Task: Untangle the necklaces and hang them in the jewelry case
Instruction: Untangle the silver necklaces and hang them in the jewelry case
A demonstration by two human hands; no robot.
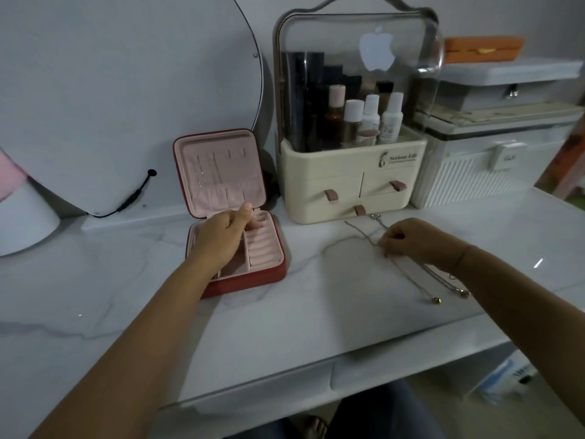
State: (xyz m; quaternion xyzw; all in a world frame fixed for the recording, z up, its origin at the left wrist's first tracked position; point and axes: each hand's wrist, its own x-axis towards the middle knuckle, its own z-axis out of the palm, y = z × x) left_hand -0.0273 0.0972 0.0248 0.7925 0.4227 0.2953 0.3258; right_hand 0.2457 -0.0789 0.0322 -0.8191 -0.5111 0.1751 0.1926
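Your left arm is reaching forward across the marble tabletop (285,327), and your left hand (225,231) is hovering over the open tray of the red jewelry case (253,280). Its fingers are curling under and the thumb is pointing up toward the lower edge of the raised pink-lined lid. The view is not showing whether those fingers are gripping anything.

Your right arm is coming in from the right, wrist low over the table. Your right hand (411,239) is pinching the chains of the necklaces (362,233) between thumb and fingertips at the point where they are crossing. From that pinch the thin chains are fanning out flat on the tabletop. One part is running back toward the cream cosmetic organizer (348,172), and another is looping left toward the case without reaching it. Two strands are trailing under your wrist toward you, one ending in a small ball pendant (437,301).

The necklaces are lying well to the right of the case. Fine chains are already hanging inside its upright lid.
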